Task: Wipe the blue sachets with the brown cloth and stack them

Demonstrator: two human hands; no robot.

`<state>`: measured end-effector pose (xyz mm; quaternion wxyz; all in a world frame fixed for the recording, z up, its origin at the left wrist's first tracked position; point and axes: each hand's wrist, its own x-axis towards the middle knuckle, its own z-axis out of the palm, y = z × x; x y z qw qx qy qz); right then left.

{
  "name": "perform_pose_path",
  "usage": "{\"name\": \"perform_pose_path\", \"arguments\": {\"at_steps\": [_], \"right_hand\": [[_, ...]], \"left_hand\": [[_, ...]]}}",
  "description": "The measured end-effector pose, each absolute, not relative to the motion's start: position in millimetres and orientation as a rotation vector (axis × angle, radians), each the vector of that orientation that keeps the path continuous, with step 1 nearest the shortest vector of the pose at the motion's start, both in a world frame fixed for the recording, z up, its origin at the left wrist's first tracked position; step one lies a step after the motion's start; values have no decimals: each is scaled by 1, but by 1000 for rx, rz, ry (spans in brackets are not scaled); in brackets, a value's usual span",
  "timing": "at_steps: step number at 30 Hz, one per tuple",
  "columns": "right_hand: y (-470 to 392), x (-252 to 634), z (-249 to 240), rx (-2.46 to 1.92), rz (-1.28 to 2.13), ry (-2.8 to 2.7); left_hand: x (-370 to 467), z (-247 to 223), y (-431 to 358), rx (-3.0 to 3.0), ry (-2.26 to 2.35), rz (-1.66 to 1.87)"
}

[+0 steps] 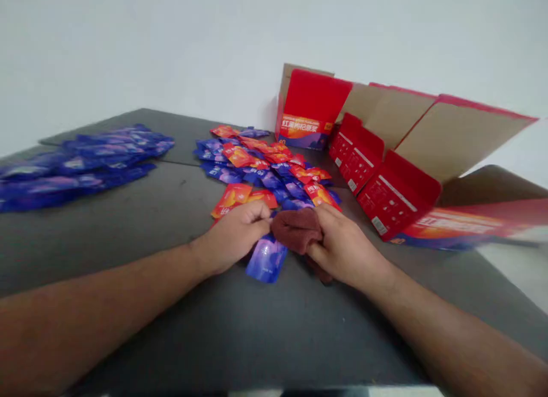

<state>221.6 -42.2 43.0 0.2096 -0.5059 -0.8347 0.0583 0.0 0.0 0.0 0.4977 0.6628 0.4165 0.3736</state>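
Note:
Near the middle of the table, my left hand is closed, pinching the top end of a blue-purple sachet that hangs below the fingers. My right hand is wrapped round a folded brown cloth, which is up against the sachet's top; part of the cloth droops beneath the hand. Just beyond both hands lies a mixed pile of orange-red and blue sachets. Orange sachets lie close to my left knuckles.
On the left is a long heap of blue sachets. Several open red cardboard boxes stand in a row on the right, flaps raised; the nearest is blurred. A dark grey table carries everything, with a pale wall behind.

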Motion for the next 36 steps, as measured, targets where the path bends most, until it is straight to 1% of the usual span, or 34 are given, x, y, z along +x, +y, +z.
{"name": "perform_pose_path", "arguments": {"at_steps": [5,10,23,27,33,36], "right_hand": [[-49,216,44,-1223,233,-2516],[-46,207,41,-1314,131,-2416],[-51,202,41,-1244,132,-2514],[-48,205,40,-1350,75,-2379],[-50,202,40,-1232,175,-2539],[-51,201,40,-1242,192,-2541]], "left_hand": [[-4,1,-2,1636,949,957],[-14,-6,1,1563,917,984],[-15,-3,0,1588,908,1003],[-14,-5,0,1536,933,1011],[-14,-4,0,1595,918,1010],[-15,-3,0,1615,917,1001]]}}
